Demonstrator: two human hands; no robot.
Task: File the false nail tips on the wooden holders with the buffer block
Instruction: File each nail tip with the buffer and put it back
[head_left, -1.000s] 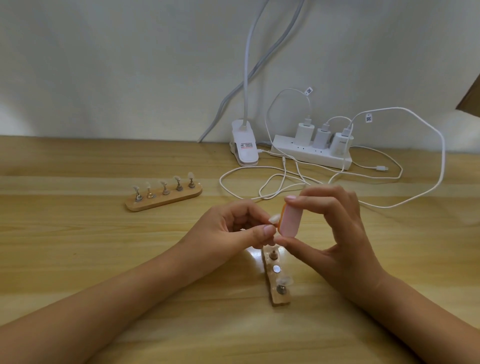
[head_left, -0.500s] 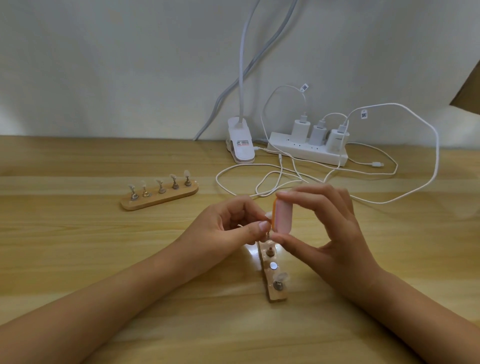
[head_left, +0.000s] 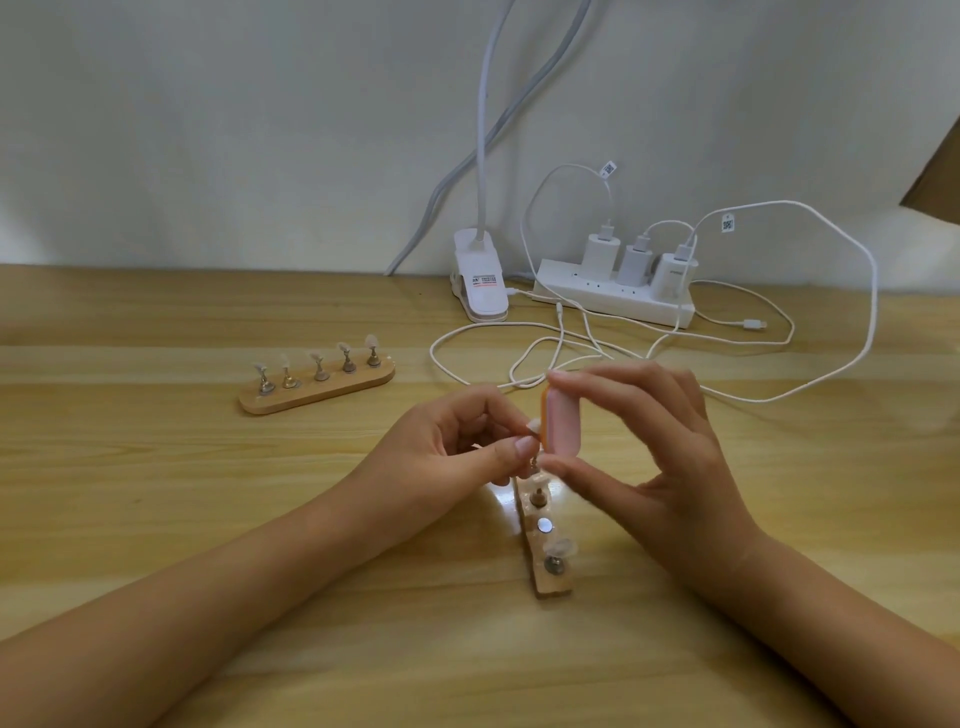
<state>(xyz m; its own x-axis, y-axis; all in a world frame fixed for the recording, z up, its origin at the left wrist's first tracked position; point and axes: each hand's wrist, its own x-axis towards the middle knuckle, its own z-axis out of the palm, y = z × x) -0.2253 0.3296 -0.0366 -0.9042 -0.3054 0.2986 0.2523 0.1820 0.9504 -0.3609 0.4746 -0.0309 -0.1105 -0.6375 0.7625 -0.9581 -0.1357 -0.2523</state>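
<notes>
My right hand (head_left: 660, 457) grips a pink and orange buffer block (head_left: 560, 425) upright between thumb and fingers. My left hand (head_left: 457, 447) pinches a small metal peg with a clear false nail tip (head_left: 533, 429), and the tip touches the block's orange side. Below both hands a wooden holder (head_left: 546, 551) lies end-on on the table, with a peg, a bare magnet and one more peg carrying a nail tip (head_left: 559, 548). A second wooden holder (head_left: 317, 391) with several pegged nail tips lies to the left, further back.
A white power strip (head_left: 618, 299) with three chargers sits at the back against the wall. Loose white cables (head_left: 561, 353) loop over the wooden table just behind my hands. A white clip lamp base (head_left: 480, 286) stands left of the strip.
The hands stay together at the buffer block with only small shifts. The view has drifted slightly.
</notes>
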